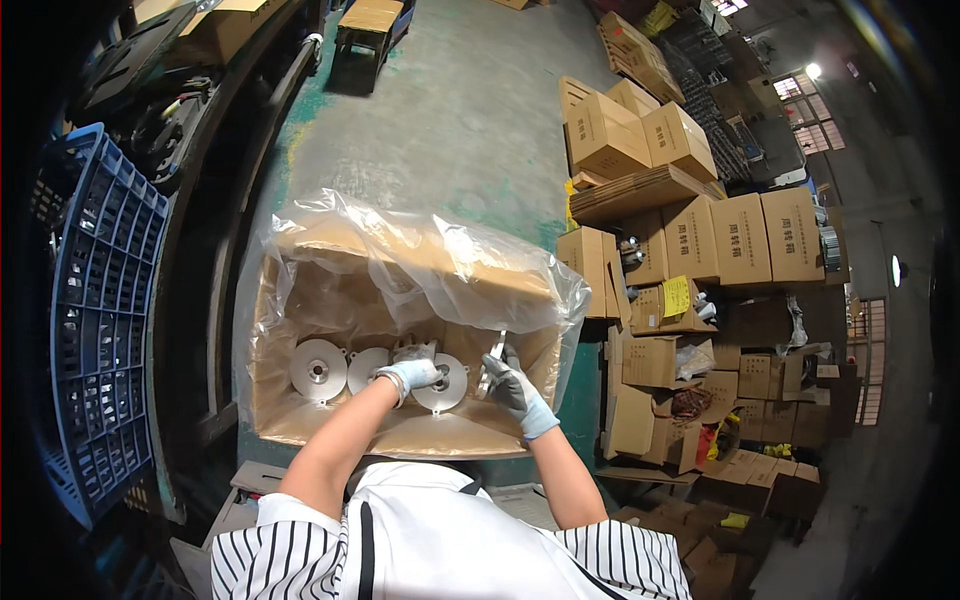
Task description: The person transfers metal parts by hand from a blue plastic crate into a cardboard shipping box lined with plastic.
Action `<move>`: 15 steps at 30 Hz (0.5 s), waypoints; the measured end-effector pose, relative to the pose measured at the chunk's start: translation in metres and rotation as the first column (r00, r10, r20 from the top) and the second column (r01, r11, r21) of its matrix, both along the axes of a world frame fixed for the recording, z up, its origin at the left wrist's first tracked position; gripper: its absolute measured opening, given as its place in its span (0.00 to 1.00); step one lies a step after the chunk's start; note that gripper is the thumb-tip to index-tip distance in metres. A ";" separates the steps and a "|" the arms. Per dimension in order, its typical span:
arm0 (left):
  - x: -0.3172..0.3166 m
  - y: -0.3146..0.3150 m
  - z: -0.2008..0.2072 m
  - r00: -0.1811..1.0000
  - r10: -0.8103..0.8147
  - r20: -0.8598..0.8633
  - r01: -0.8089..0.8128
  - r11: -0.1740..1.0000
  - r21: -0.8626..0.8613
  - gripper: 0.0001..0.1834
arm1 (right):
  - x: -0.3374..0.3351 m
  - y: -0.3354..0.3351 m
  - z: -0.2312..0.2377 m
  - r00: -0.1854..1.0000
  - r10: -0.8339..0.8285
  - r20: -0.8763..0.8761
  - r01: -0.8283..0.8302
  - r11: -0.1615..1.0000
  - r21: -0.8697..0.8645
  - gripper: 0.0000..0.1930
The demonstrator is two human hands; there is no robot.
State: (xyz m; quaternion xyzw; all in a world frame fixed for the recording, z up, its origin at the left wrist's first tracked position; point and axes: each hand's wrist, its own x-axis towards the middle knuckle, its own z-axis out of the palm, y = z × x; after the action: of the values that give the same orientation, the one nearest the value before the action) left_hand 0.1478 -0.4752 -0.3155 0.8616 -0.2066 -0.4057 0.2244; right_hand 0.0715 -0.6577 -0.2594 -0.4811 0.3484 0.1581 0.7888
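Note:
Inside a large cardboard box lined with clear plastic, several silver metal discs with small edge tabs and central hubs lie in a row. The left disc lies flat in full view. My left hand, in a grey and pale blue glove, partly covers the middle disc. Its fingers are closed at the hub of the right disc; their exact grip is partly hidden. In my gloved right hand, beside the box's right wall, another metal disc is held edge-on.
Plastic sheeting drapes over the box's far flap. To the left stands a blue plastic crate beside a dark frame. Cardboard cartons are stacked along the right, some open with parts inside. A small bench stands farther off on the floor.

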 end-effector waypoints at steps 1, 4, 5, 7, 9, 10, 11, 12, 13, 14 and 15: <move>-0.006 -0.003 -0.015 0.998 0.005 0.061 -0.006 1.000 0.013 0.37 | 0.002 0.003 0.001 0.999 0.034 0.009 -0.033 0.997 -0.063 0.26; -0.001 -0.010 -0.022 0.999 0.009 -0.033 -0.009 1.000 0.001 0.30 | 0.000 -0.004 -0.010 0.994 0.110 0.023 -0.105 0.982 -0.156 0.32; 0.003 -0.012 -0.023 0.983 0.008 -0.183 -0.012 1.000 -0.019 0.23 | 0.002 -0.004 -0.010 0.992 0.124 -0.010 -0.124 0.971 -0.206 0.37; -0.002 -0.014 -0.022 0.984 0.050 -0.169 -0.090 0.968 -0.233 0.20 | 0.004 -0.003 -0.010 0.990 0.134 -0.045 -0.141 0.957 -0.255 0.43; -0.004 -0.015 -0.032 0.971 0.088 -0.222 -0.193 0.837 -0.512 0.16 | 0.008 0.006 -0.003 0.973 0.214 -0.084 -0.230 0.891 -0.391 0.49; -0.003 -0.014 -0.037 0.971 0.090 -0.222 -0.194 0.837 -0.512 0.16 | 0.008 0.009 -0.007 0.973 0.216 -0.084 -0.231 0.891 -0.390 0.49; -0.001 -0.013 -0.029 0.952 0.092 -0.291 -0.239 0.818 -0.523 0.16 | 0.007 0.009 -0.012 0.943 0.305 -0.133 -0.329 0.797 -0.506 0.55; 0.001 -0.013 -0.024 0.929 0.092 -0.359 -0.284 0.799 -0.530 0.16 | 0.006 0.009 -0.018 0.903 0.383 -0.195 -0.418 0.677 -0.606 0.61; 0.001 -0.012 -0.046 0.935 0.091 -0.342 -0.286 0.764 -0.578 0.12 | 0.004 0.008 -0.023 0.854 0.446 -0.267 -0.494 0.535 -0.686 0.68; 0.005 -0.001 -0.050 0.950 0.066 -0.304 -0.239 0.781 -0.578 0.13 | 0.010 0.019 -0.010 0.778 0.499 -0.381 -0.586 0.359 -0.726 0.72; 0.010 0.005 -0.043 0.962 0.069 -0.263 -0.202 0.828 -0.523 0.14 | 0.013 0.029 0.001 0.724 0.497 -0.478 -0.639 0.221 -0.737 0.71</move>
State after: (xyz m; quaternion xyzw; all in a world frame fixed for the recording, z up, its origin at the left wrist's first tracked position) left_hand 0.1576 -0.4704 -0.3583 0.7209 -0.2238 -0.4111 0.5111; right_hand 0.0843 -0.6284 -0.2583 -0.8899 0.2306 0.2680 0.2882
